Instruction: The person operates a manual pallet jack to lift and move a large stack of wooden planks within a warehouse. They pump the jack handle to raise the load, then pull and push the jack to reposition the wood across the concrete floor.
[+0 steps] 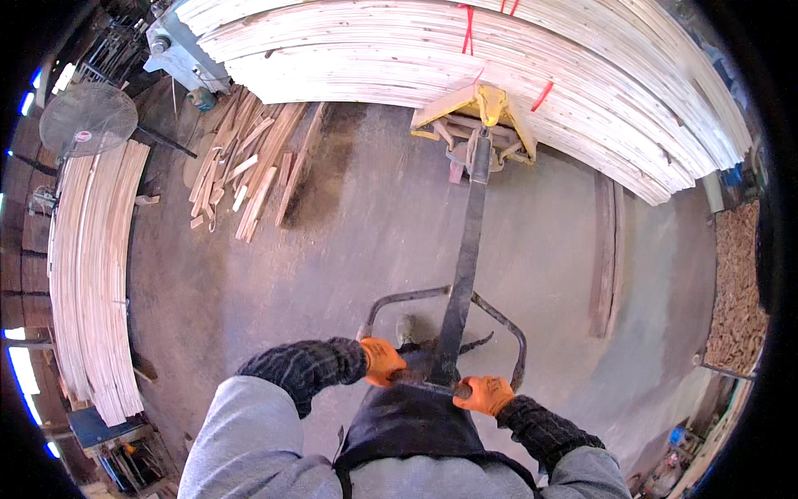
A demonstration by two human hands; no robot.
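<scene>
Both of my hands wear orange gloves and grip the near bar of a pallet jack handle (467, 249). My left hand (383, 361) is closed round the bar's left part, and my right hand (485, 394) round its right part. From the bar, the dark handle shaft runs away from me to the yellow pallet jack (492, 104). The jack's body stands against a long stack of pale boards (366, 50) tied with red straps. Its forks are hidden beneath that stack.
Loose wood offcuts (258, 166) lie on the floor at the far left. Along the left stands another board stack (91, 274) beside a round fan (89, 121). A long timber (605, 258) rests on the floor at right, near a bin of wood pieces (736, 287).
</scene>
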